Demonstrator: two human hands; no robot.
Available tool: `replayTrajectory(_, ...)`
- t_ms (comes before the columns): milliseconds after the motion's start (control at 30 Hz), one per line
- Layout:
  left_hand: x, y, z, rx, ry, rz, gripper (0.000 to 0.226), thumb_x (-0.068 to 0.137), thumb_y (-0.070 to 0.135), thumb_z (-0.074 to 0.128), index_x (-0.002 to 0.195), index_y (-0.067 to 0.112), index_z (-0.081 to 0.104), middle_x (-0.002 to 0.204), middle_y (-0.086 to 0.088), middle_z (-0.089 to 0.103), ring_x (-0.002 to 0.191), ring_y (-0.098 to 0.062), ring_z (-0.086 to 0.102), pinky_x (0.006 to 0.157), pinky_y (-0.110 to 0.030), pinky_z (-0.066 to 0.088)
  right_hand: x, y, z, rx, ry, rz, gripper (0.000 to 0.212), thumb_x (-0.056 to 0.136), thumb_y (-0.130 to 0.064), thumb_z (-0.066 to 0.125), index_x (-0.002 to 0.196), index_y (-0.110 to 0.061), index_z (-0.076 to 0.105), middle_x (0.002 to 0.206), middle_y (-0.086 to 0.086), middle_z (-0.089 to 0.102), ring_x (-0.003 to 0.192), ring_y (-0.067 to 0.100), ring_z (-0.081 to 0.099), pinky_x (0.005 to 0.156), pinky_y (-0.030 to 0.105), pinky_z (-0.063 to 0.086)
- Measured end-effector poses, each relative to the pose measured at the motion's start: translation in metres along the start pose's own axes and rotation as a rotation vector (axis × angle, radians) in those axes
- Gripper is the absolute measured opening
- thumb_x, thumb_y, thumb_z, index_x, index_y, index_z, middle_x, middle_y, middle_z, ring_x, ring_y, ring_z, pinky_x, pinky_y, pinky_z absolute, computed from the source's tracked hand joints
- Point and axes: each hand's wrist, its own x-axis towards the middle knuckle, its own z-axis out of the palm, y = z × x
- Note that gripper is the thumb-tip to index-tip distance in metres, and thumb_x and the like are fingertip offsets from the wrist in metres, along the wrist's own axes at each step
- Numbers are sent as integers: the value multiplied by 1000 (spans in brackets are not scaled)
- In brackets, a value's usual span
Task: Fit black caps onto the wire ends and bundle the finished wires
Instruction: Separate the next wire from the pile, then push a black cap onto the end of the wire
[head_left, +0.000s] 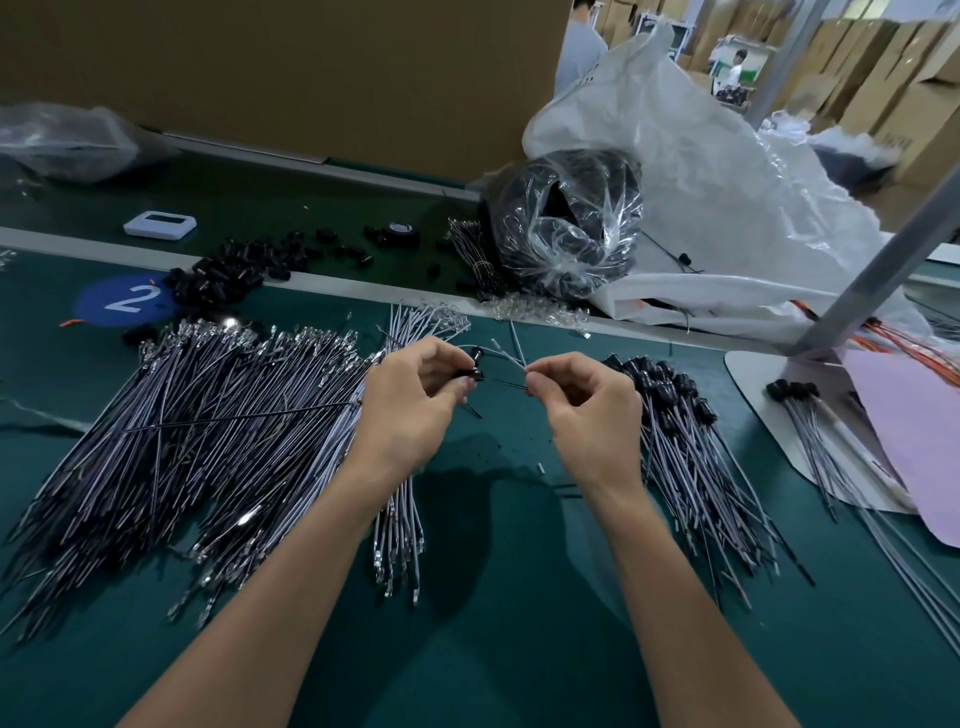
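Note:
My left hand (410, 400) pinches two black caps (474, 366) above the green mat. My right hand (587, 405) pinches thin wire ends (506, 358) that point toward those caps; caps and wire tips are a short gap apart. A big fan of uncapped grey wires (197, 426) with metal terminals lies to the left. Capped wires (691, 441) lie in a pile to the right of my right hand. Loose black caps (234, 270) are scattered at the back left.
A clear bag full of black caps (566, 223) sits at the back, next to a large white sack (727, 182). A few capped wires (810, 415) lie on a white stand base (753, 379) with a grey post (883, 260). A blue "2" sticker (124, 301) marks the mat.

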Motion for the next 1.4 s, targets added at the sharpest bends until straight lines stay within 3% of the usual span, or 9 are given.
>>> replayTrajectory(233, 1, 0, -1, -97, 15, -34, 19, 83, -4, 71, 85, 15, 68, 83, -3, 75, 78, -21, 73, 80, -37, 60, 2, 1, -2, 1, 58, -10, 14, 84, -4, 72, 81, -17, 73, 70, -14, 68, 64, -1, 63, 64, 14, 51)
replayTrajectory(733, -1, 2, -1, -140, -35, 6, 17, 79, -4, 75, 89, 9, 71, 87, -2, 75, 83, -11, 72, 79, -22, 56, 2, 1, -2, -13, 40, -5, 13, 84, -5, 73, 80, -17, 73, 71, -12, 70, 66, 5, 65, 63, 13, 50)
replayTrajectory(967, -1, 2, -2, -183, 2, 15, 20, 79, -4, 74, 90, 12, 72, 87, 1, 75, 82, -7, 71, 76, -17, 54, 2, 2, -3, 1, -20, 8, 22, 84, -5, 72, 75, -25, 70, 70, -10, 70, 69, 10, 68, 65, 14, 51)
replayTrajectory(1167, -2, 4, -2, -222, -34, 14, 30, 80, -6, 72, 104, 12, 68, 94, 0, 75, 89, -8, 71, 82, -19, 54, 2, 2, -1, 14, -46, 8, 25, 85, -5, 72, 74, -27, 69, 70, -10, 70, 70, 9, 69, 67, 18, 52)
replayTrajectory(1400, -2, 3, 0, -313, -53, -21, 33, 80, -6, 72, 109, 9, 66, 92, -1, 76, 89, -10, 72, 80, -19, 54, 1, 4, 1, 21, -79, 26, 23, 84, -7, 73, 74, -27, 70, 70, -8, 71, 69, 9, 68, 67, 18, 53)
